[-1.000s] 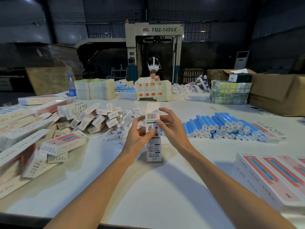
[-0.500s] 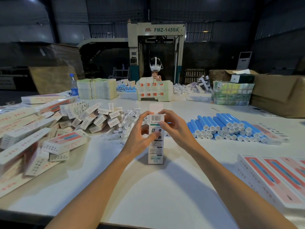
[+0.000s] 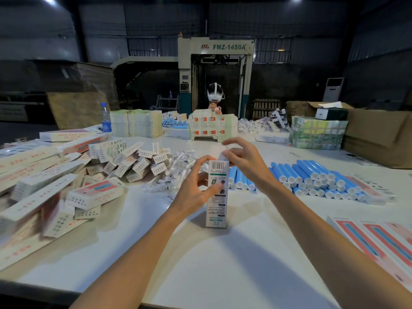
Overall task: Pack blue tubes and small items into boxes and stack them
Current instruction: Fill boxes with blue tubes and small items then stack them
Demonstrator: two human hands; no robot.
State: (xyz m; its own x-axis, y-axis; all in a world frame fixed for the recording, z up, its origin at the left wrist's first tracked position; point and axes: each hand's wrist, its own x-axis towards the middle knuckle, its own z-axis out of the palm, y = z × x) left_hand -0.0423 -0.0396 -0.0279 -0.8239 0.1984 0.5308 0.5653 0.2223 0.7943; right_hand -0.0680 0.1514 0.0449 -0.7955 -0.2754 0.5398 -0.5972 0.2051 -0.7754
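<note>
**Box on end, right hand at its top flap**

I have the box (image 3: 216, 204) standing upright near the middle of the table (image 3: 223, 270), long axis vertical, mouth up. My left hand (image 3: 196, 192) grips its upper half, thumb across the printed face. My right hand (image 3: 247, 163) sits just right of the mouth, thumb and forefinger pinching the top flap (image 3: 223, 156), other fingers fanned. The blue tubes (image 3: 312, 177) lie toward the table's right edge, nearer that hand. Half a second ago my right hand was lower, against the box's face; the box stays put.
</note>
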